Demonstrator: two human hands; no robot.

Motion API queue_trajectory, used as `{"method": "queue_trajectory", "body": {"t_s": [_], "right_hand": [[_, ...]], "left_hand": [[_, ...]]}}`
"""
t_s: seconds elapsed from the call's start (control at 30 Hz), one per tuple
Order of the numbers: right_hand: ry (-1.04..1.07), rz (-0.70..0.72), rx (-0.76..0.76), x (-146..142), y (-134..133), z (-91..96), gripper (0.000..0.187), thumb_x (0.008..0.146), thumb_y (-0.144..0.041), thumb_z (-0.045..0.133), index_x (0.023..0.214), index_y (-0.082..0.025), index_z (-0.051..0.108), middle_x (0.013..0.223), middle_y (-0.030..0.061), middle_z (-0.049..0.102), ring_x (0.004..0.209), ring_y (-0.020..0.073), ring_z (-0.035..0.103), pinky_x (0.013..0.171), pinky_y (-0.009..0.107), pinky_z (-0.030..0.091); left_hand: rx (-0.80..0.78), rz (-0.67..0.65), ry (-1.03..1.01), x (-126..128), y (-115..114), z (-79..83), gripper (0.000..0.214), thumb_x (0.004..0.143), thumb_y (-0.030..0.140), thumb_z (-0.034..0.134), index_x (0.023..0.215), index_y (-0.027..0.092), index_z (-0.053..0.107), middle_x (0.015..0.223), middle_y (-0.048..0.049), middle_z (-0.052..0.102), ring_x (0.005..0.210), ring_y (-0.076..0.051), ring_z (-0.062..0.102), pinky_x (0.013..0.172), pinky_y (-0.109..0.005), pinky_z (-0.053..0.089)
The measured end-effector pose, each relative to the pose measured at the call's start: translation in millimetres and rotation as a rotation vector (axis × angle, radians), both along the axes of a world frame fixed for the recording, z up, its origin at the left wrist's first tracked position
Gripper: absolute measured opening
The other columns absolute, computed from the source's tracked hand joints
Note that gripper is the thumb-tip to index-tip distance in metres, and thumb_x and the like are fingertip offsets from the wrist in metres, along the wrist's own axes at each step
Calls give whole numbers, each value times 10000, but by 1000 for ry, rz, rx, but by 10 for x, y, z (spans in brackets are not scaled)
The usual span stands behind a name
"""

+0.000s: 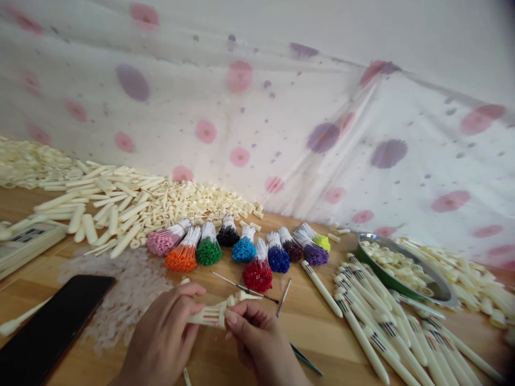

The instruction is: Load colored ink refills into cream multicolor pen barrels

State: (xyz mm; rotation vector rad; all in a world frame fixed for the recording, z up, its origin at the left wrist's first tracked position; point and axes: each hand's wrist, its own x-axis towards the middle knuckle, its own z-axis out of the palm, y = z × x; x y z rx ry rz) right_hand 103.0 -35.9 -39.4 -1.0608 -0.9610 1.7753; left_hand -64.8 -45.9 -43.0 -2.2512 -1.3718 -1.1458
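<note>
Between my two hands is a cream slotted pen barrel (pixel 207 317), with a reddish strip showing in its slots. My left hand (pixel 164 327) grips its left end with closed fingers. At the other end, my right hand (pixel 259 332) pinches it between thumb and fingertips. Small cream parts (pixel 237 297) show just above my right fingers; whether they are joined to the barrel I cannot tell. Just beyond lie a dark-tipped pen refill (pixel 245 287) and a purple-tipped refill (pixel 284 298). Green tweezers (pixel 306 360) lie right of my right hand.
Bundled refills in several colours, such as red (pixel 257 271) and orange (pixel 181 258), stand ahead. Multicolour pens (pixel 374 327) and a metal dish (pixel 444 289) of cream parts are right. Left are a phone (pixel 56 327), clear bits (pixel 116 289), a device (pixel 32 244) and piled barrels (pixel 116 206).
</note>
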Motion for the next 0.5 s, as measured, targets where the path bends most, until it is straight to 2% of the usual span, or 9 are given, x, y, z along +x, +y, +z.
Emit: {"method": "queue_trajectory", "body": {"t_s": [0.13, 0.33, 0.5], "right_hand": [[-57, -8, 58, -42, -25, -77, 523, 540, -657, 690, 575, -151, 564, 394, -90, 389, 297, 8, 200, 305, 188, 106], [-114, 22, 143, 12, -47, -35, 548, 555, -654, 685, 755, -144, 694, 584, -11, 578, 356, 17, 260, 339, 183, 171], [-165, 55, 149, 52, -32, 50, 554, 571, -664, 669, 794, -160, 720, 591, 0, 593, 370, 30, 262, 345, 185, 193]], "left_hand": [[30, 2, -20, -8, 2, 9, 225, 724, 30, 407, 798, 233, 471, 878, -44, 672, 795, -186, 667, 682, -281, 521], [24, 5, -59, -22, 3, 15, 228, 702, 31, 415, 787, 236, 466, 863, -37, 674, 773, -186, 669, 663, -282, 529], [26, -4, -38, -14, 3, 19, 229, 724, 24, 409, 806, 229, 471, 881, -47, 666, 805, -186, 662, 686, -282, 522]]}}
